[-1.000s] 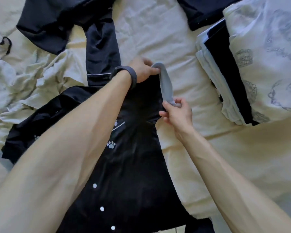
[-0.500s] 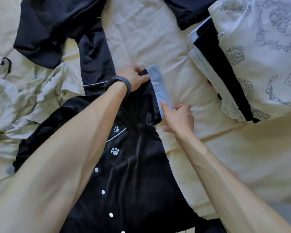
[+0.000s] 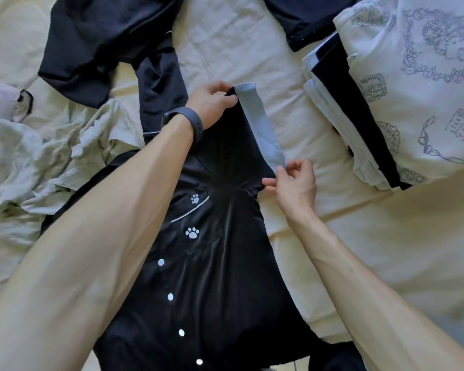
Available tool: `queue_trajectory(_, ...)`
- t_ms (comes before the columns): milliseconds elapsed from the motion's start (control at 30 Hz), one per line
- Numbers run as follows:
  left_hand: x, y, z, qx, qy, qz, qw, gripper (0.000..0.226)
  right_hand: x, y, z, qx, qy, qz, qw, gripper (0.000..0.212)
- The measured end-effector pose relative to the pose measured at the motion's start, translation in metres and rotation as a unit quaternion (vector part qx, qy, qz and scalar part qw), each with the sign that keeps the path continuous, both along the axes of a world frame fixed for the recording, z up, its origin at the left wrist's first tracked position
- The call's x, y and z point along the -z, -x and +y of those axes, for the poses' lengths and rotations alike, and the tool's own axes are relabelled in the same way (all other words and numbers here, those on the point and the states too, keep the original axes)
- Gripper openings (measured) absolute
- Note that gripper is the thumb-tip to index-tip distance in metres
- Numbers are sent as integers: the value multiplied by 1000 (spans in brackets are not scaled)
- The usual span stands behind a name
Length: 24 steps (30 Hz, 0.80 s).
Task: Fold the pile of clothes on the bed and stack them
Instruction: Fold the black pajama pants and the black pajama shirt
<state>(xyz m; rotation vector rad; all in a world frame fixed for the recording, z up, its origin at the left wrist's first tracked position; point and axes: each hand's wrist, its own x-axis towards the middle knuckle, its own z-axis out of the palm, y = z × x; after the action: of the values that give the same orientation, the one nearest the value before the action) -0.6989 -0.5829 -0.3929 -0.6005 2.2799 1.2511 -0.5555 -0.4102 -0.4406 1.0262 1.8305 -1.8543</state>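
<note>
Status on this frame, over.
Left hand pinches grey sock far end; right hand pinches near end. Sock stretched over black pyjama shirt. Nothing blocking.

The bed [image 3: 386, 250] wears a creased cream sheet. A black pajama shirt [image 3: 220, 290] lies down its middle, white buttons and paw prints up, with a grey sock [image 3: 263, 129] along its right edge. Left of it sits a crumpled pale green garment [image 3: 51, 162]. At the top are two dark garments — one left [image 3: 97, 36], one right [image 3: 306, 20]. At right is a folded stack [image 3: 340, 116].
</note>
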Motion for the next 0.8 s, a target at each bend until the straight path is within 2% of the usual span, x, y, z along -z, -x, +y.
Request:
queue_trajectory(133, -30, -31, -18, -24, -17, 52, 998, 14, -18, -4, -13, 16, -3, 67, 998, 21)
queue_trajectory(200, -45, -61, -33, -53, -38, 94, 993, 25, -31, -20, -22, -13, -38, 116, 992, 25)
queue_trajectory(300, -60, -135, -65, -114, -64, 122, 984, 38, -45, -68, -39, -111, -139, 226, 958, 25)
queue_trajectory(400, -52, -236, -102, -184, 7, 28, 982, 49, -44, -133, -53, -271, -179, 269, 907, 21)
queue_trajectory(467, -39, -302, -118, -157, 83, -95, 979, 45, -39, -172, -56, -386, -165, 227, 879, 20)
queue_trajectory(533, -28, -345, -128, -125, 127, -175, 968, 43, -36, -198, -56, -422, -139, 153, 883, 25)
queue_trajectory(600, -18, -354, -132, -100, 145, -151, 973, 54, -35, -203, -58, -371, -146, 70, 914, 23)
queue_trajectory(667, -10, -334, -133, -116, 165, -97, 975, 56, -33, -194, -64, -295, -165, -33, 940, 16)
queue_trajectory(733, -3, -303, -132, -183, 160, -67, 968, 53, -31, -179, -71, -197, -92, -138, 966, 32)
queue_trajectory(800, 3, -276, -134, -232, 139, -71, 960, 59, -31, -163, -82, -113, 20, -212, 970, 40)
